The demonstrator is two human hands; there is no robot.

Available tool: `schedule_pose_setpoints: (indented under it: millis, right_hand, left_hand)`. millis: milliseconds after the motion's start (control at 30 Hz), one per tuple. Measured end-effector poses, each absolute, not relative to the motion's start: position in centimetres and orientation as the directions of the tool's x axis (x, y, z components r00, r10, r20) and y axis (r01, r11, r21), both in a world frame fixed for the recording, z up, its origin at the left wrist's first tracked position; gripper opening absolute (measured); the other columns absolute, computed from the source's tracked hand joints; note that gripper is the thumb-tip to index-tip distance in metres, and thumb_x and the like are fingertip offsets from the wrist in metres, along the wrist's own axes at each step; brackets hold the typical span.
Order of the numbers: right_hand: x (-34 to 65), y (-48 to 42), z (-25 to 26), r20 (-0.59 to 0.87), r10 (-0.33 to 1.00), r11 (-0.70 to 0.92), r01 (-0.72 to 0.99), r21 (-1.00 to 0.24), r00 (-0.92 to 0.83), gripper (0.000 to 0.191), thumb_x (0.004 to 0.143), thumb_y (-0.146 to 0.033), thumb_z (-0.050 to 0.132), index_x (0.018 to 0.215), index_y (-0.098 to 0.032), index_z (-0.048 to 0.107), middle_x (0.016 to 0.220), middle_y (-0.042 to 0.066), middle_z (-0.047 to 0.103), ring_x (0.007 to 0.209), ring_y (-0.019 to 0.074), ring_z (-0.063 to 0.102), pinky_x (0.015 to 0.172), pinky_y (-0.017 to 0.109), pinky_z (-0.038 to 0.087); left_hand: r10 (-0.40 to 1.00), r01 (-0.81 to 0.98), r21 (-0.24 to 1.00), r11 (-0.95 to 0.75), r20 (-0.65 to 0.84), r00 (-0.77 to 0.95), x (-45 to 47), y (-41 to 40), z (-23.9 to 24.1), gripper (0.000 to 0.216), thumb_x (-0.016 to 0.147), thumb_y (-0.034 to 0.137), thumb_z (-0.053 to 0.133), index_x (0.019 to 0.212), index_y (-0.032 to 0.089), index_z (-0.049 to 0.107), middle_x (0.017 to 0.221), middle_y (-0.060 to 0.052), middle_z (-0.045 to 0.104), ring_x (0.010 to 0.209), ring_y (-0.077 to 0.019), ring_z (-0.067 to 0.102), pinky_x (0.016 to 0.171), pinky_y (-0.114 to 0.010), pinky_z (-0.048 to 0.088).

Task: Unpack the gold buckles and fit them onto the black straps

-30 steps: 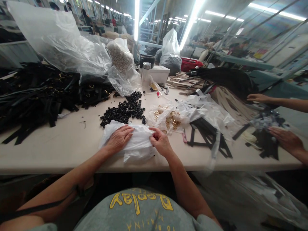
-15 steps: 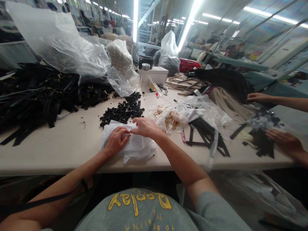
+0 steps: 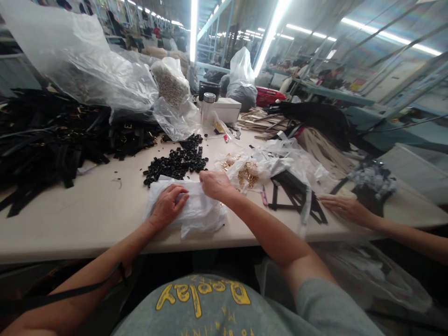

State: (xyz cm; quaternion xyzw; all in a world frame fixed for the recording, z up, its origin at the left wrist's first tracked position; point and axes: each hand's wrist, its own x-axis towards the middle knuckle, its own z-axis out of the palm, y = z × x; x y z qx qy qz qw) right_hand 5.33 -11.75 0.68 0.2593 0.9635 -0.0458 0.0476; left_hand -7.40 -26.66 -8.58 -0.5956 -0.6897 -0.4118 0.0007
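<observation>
A white plastic bag (image 3: 199,212) lies flat near the table's front edge. My left hand (image 3: 169,204) rests on its left part, fingers curled and pressing the plastic. My right hand (image 3: 215,183) is closed on the bag's far upper edge, pinching the plastic. Just beyond the bag sits a heap of small black rings (image 3: 178,162). To the right of my right hand lies a clear bag with gold metal buckles (image 3: 247,173).
Black straps (image 3: 52,140) are piled at left, clear plastic bags (image 3: 91,70) behind them. A white box (image 3: 227,109) and a canister (image 3: 208,108) stand at the back. Black strap pieces (image 3: 297,196) lie at right, where another person's hand (image 3: 345,208) rests on the table.
My right hand moved from the bag's right side up to its far edge. The other person's hand slid left along the table; their farther hand left the view.
</observation>
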Motion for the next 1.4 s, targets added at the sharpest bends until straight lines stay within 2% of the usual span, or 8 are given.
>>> schedule_pose_setpoints:
  millis: [233, 500, 600, 700, 833, 900, 1200, 1400]
  right_hand:
    - [6.8, -10.9, 0.0, 0.08, 0.653, 0.748, 0.624, -0.226, -0.753, 0.022, 0.089, -0.019, 0.051, 0.1, -0.021, 0.07, 0.096, 0.01, 0.074, 0.087, 0.0237, 0.068, 0.071, 0.029, 0.046]
    - [11.2, -7.3, -1.5, 0.245, 0.816, 0.564, 0.628, -0.537, -0.524, 0.021, 0.084, -0.014, 0.05, 0.088, -0.019, 0.069, 0.08, 0.002, 0.07, 0.078, 0.0175, 0.065, 0.071, 0.026, 0.045]
    - [14.1, -8.4, -3.0, 0.363, 0.772, 0.628, 0.537, -0.564, -0.522, 0.02, 0.083, -0.013, 0.049, 0.086, -0.018, 0.068, 0.082, 0.003, 0.07, 0.078, 0.0173, 0.065, 0.073, 0.027, 0.046]
    - [16.9, -11.9, -4.4, 0.462, 0.602, 0.781, 0.361, -0.51, -0.651, 0.02, 0.088, -0.016, 0.049, 0.093, -0.019, 0.069, 0.096, 0.006, 0.071, 0.092, 0.0181, 0.066, 0.083, 0.029, 0.048]
    - [18.0, -16.9, -6.1, 0.458, 0.322, 0.917, 0.152, -0.369, -0.829, 0.022, 0.094, -0.032, 0.057, 0.111, -0.021, 0.068, 0.118, 0.007, 0.07, 0.111, 0.0197, 0.062, 0.104, 0.035, 0.043]
    - [17.4, -18.3, -7.0, 0.442, 0.273, 0.942, 0.145, -0.303, -0.855, 0.029, 0.095, -0.035, 0.059, 0.119, -0.021, 0.066, 0.127, 0.008, 0.066, 0.118, 0.0214, 0.059, 0.112, 0.039, 0.037]
    - [14.4, -19.8, -8.2, 0.378, 0.436, 0.884, 0.311, -0.348, -0.817, 0.042, 0.087, -0.033, 0.069, 0.126, -0.02, 0.064, 0.143, 0.014, 0.054, 0.136, 0.0291, 0.044, 0.118, 0.05, 0.027]
    - [14.5, -19.0, -7.8, 0.455, 0.524, 0.769, 0.17, -0.616, -0.72, 0.027, 0.089, -0.019, 0.056, 0.11, -0.019, 0.071, 0.12, 0.008, 0.069, 0.121, 0.0216, 0.056, 0.112, 0.037, 0.04]
  left_hand:
    - [0.842, 0.845, 0.534, -0.027, 0.468, -0.268, -7.5, -26.7, -8.6, 0.024, 0.096, 0.039, 0.049, 0.105, 0.021, 0.063, 0.111, -0.009, 0.067, 0.106, -0.0257, 0.063, 0.098, -0.041, 0.05]
    - [0.872, 0.864, 0.503, 0.004, 0.421, -0.249, -7.6, -26.5, -8.8, 0.029, 0.095, 0.039, 0.048, 0.112, 0.02, 0.064, 0.12, -0.011, 0.067, 0.113, -0.0272, 0.061, 0.104, -0.043, 0.047]
    - [0.905, 0.877, 0.48, 0.016, 0.366, -0.216, -7.5, -26.0, -9.0, 0.032, 0.096, 0.035, 0.045, 0.115, 0.018, 0.064, 0.125, -0.012, 0.066, 0.117, -0.0272, 0.06, 0.107, -0.043, 0.046]
    - [0.942, 0.9, 0.436, 0.025, 0.29, -0.167, -7.4, -25.5, -9.2, 0.036, 0.097, 0.034, 0.042, 0.119, 0.016, 0.065, 0.13, -0.013, 0.064, 0.12, -0.0276, 0.06, 0.108, -0.042, 0.045]
    - [0.955, 0.914, 0.403, 0.038, 0.254, -0.152, -7.4, -25.2, -9.5, 0.04, 0.098, 0.035, 0.039, 0.124, 0.017, 0.064, 0.133, -0.013, 0.063, 0.121, -0.0272, 0.059, 0.109, -0.042, 0.044]
    - [0.956, 0.915, 0.402, 0.043, 0.25, -0.154, -7.5, -25.2, -9.5, 0.042, 0.098, 0.035, 0.037, 0.124, 0.016, 0.064, 0.134, -0.013, 0.063, 0.123, -0.027, 0.058, 0.11, -0.042, 0.043]
    - [0.952, 0.9, 0.436, 0.028, 0.263, -0.157, -7.5, -25.4, -9.0, 0.045, 0.099, 0.038, 0.033, 0.122, 0.016, 0.065, 0.132, -0.012, 0.064, 0.122, -0.0269, 0.059, 0.109, -0.042, 0.045]
    - [0.947, 0.882, 0.468, 0.048, 0.26, -0.19, -7.8, -25.4, -9.0, 0.045, 0.099, 0.04, 0.034, 0.121, 0.017, 0.065, 0.13, -0.01, 0.066, 0.118, -0.0267, 0.061, 0.106, -0.041, 0.046]
